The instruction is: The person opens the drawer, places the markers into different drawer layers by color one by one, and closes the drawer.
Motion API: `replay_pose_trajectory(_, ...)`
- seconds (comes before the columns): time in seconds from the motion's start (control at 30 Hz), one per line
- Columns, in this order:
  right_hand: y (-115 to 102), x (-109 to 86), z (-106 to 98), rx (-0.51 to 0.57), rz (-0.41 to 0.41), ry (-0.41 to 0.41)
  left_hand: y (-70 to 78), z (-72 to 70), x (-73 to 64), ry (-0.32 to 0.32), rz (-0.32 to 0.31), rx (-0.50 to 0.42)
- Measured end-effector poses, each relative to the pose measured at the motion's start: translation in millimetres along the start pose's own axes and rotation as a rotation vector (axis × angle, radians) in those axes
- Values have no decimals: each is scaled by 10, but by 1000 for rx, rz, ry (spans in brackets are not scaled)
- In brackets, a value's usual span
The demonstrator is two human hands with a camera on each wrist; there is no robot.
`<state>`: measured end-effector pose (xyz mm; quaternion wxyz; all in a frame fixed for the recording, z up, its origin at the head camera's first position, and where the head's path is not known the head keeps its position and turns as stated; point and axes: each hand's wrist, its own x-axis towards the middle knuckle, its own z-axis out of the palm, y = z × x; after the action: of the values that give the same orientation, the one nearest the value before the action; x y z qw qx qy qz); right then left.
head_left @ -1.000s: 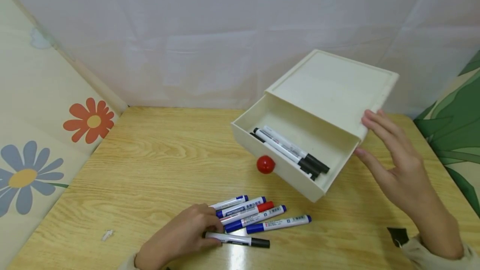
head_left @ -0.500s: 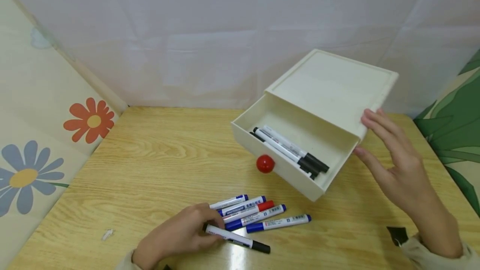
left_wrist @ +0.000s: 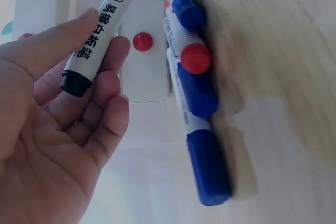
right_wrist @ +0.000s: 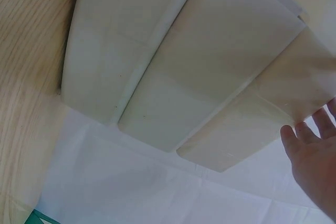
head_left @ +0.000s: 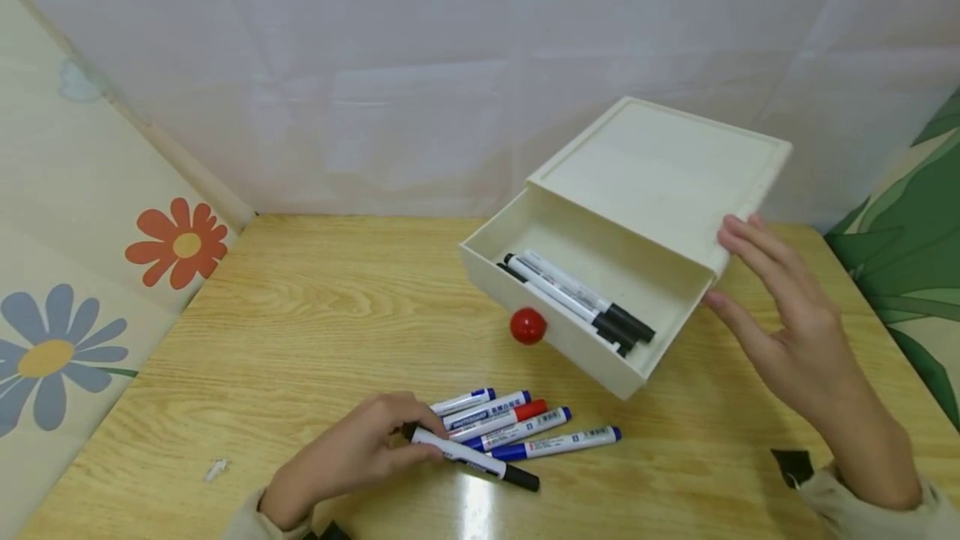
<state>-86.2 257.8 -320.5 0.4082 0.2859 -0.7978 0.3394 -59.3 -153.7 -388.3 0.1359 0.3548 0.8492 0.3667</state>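
Between thumb and fingers my left hand (head_left: 360,448) pinches a white whiteboard marker (head_left: 474,457) near its back end; its black cap points right, toward me. In the left wrist view, the black end of the marker (left_wrist: 100,35) shows beside the thumb. My right hand (head_left: 802,340) rests its fingertips on the right side of a cream drawer unit (head_left: 675,173), thumb below the top edge. The top drawer (head_left: 600,367) is pulled out and has a red round knob (head_left: 528,326). Inside lie several black-capped markers (head_left: 570,294) along the front wall.
Several blue-capped markers (head_left: 570,442) and one red-capped marker (head_left: 531,411) lie in a slanted row beyond the left hand. The right wrist view shows the drawer unit's stacked sections (right_wrist: 210,51). A white scrap (head_left: 216,470) lies on the wooden table (head_left: 315,315).
The marker in my left hand has risen and tilted, its back end swinging upward, and the hand has moved slightly away from me. My right hand stays at the drawer unit.
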Motion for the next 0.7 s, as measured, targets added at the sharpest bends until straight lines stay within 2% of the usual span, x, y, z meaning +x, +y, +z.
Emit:
replay_pose_trajectory(0.17, 2, 7, -2, 0, -1, 0, 13, -29, 16, 77, 83, 7)
replay_pose_trajectory(0.3, 13, 7, -9, -3, 3, -7, 33, -70, 33, 116, 162, -3)
replay_pose_trajectory(0.53, 36, -10, -23, -14, 12, -16, 117, -154, 84, 139, 229, -81)
replay_pose_trajectory(0.7, 42, -17, -28, -17, 12, -19, 177, -220, 109, 179, 276, -84)
